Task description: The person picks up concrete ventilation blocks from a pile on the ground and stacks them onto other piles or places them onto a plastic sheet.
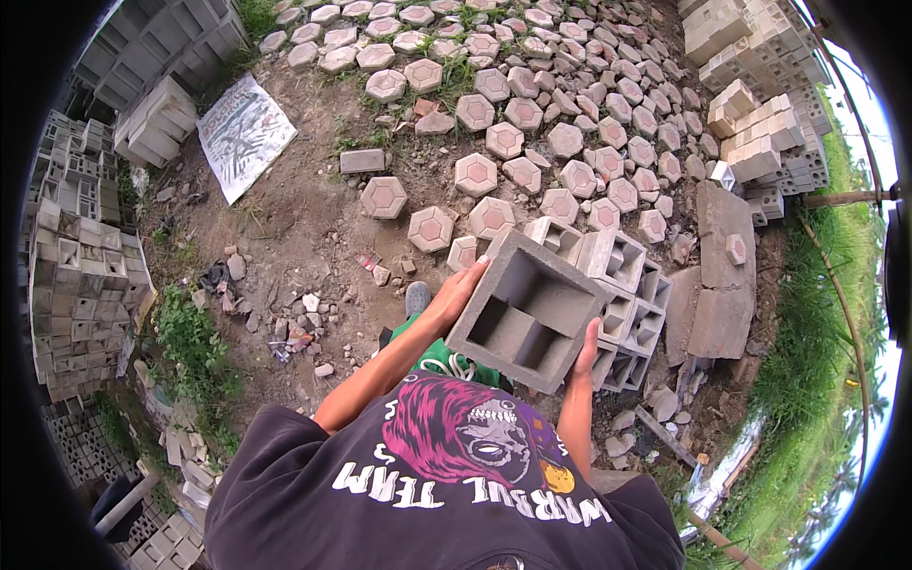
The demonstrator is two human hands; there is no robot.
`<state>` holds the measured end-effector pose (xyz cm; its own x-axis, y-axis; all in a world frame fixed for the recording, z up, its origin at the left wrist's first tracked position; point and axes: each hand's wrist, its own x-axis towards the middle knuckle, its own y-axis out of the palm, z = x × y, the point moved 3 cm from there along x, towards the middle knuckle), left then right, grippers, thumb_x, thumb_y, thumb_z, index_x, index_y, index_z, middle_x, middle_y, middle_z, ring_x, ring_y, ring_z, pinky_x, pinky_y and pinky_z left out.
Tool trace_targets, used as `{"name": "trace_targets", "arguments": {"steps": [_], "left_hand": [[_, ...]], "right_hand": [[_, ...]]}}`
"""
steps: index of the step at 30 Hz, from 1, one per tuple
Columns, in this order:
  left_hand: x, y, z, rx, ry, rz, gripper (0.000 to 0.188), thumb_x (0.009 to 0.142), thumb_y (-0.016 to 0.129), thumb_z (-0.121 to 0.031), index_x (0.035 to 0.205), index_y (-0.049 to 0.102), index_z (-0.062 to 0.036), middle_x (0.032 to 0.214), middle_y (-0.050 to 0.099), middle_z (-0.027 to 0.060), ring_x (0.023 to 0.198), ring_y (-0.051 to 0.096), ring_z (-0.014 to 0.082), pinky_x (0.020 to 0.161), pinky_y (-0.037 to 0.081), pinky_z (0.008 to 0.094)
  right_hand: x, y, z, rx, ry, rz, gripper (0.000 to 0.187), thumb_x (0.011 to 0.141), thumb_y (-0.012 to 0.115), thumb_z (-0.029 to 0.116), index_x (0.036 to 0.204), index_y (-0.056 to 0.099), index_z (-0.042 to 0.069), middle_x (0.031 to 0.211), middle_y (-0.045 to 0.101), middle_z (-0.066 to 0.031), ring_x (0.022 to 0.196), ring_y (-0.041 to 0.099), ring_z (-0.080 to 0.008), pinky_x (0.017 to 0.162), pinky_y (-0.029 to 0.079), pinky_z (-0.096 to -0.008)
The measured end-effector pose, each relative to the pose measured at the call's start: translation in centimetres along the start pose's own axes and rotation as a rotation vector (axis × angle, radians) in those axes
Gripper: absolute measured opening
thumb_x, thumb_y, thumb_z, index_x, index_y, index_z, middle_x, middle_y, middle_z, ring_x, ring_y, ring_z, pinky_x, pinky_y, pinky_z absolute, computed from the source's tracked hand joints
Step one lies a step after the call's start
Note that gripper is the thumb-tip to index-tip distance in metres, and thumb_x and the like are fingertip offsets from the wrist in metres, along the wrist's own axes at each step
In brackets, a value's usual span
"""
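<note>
Between my two hands is a square grey concrete ventilation block (521, 315), tilted, with its hollow side facing up. Thin walls divide its inside into a wide cell and smaller ones. My left hand (463, 291) is closed on its left side, and my right hand (587, 351) grips the right side; some fingers of both are hidden behind it. Just beyond and to the right stands a stack of paler ventilation blocks (622, 304), partly covered by the held one.
Hexagonal pavers (475, 176) with reddish centres spread over the dirt ahead. Tall block stacks rise at the left (81, 294) and far right (769, 133). A printed sheet (245, 135) lies at upper left. Concrete slabs (724, 271) and grass (807, 361) lie right; rubble (299, 328) is scattered left.
</note>
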<state>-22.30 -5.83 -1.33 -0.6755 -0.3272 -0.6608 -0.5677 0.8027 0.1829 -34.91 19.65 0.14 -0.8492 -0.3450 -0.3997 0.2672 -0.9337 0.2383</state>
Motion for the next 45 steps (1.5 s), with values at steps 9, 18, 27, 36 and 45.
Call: {"name": "trace_targets", "arguments": {"steps": [9,18,27,36,45], "left_hand": [[0.4,-6.3,-4.0,-0.054,0.069,0.065,0.080,0.093,0.038,-0.064,0.125,0.051,0.0077,0.120,0.057,0.0185,0.108,0.052,0.0231,0.096,0.038,0.0336],[3.7,-1.5,-9.4,0.039,0.042,0.067,0.075,0.096,0.035,-0.061,0.125,0.049,0.0070,0.116,0.056,0.0158,0.105,0.049,0.0201,0.095,0.037,0.0325],[12.5,2.7,-17.4,0.098,-0.098,0.136,0.093,0.086,0.043,-0.072,0.132,0.042,0.0088,0.123,0.054,0.0241,0.114,0.052,0.0274,0.101,0.037,0.0360],[15.0,6.6,-27.3,0.206,-0.073,0.067,0.081,0.095,0.035,-0.062,0.130,0.045,0.0101,0.130,0.051,0.0216,0.118,0.048,0.0275,0.103,0.033,0.0352],[22.5,7.3,-33.0,0.206,-0.125,0.108,0.104,0.084,0.040,-0.074,0.138,0.032,0.0137,0.137,0.042,0.0327,0.130,0.042,0.0370,0.110,0.028,0.0401]], "right_hand": [[1.2,10.8,0.5,0.292,0.180,0.176,0.059,0.095,0.046,0.051,0.128,0.048,0.002,0.120,0.058,-0.0114,0.107,0.057,-0.0237,0.094,0.045,-0.0375],[6.1,9.7,4.8,0.367,0.134,0.130,0.064,0.093,0.045,0.053,0.131,0.046,0.001,0.123,0.057,-0.0147,0.109,0.057,-0.0284,0.095,0.045,-0.0418],[15.1,9.4,9.3,0.339,0.126,-0.020,0.063,0.092,0.046,0.053,0.129,0.047,0.001,0.121,0.057,-0.0141,0.107,0.056,-0.0280,0.093,0.045,-0.0408],[21.7,9.5,16.0,0.432,0.183,-0.061,0.063,0.092,0.047,0.053,0.129,0.047,0.002,0.121,0.056,-0.0134,0.108,0.055,-0.0271,0.093,0.044,-0.0400],[29.0,12.5,20.7,0.410,0.173,-0.075,0.066,0.091,0.046,0.055,0.131,0.045,0.001,0.123,0.055,-0.0146,0.109,0.055,-0.0285,0.095,0.043,-0.0416]]}}
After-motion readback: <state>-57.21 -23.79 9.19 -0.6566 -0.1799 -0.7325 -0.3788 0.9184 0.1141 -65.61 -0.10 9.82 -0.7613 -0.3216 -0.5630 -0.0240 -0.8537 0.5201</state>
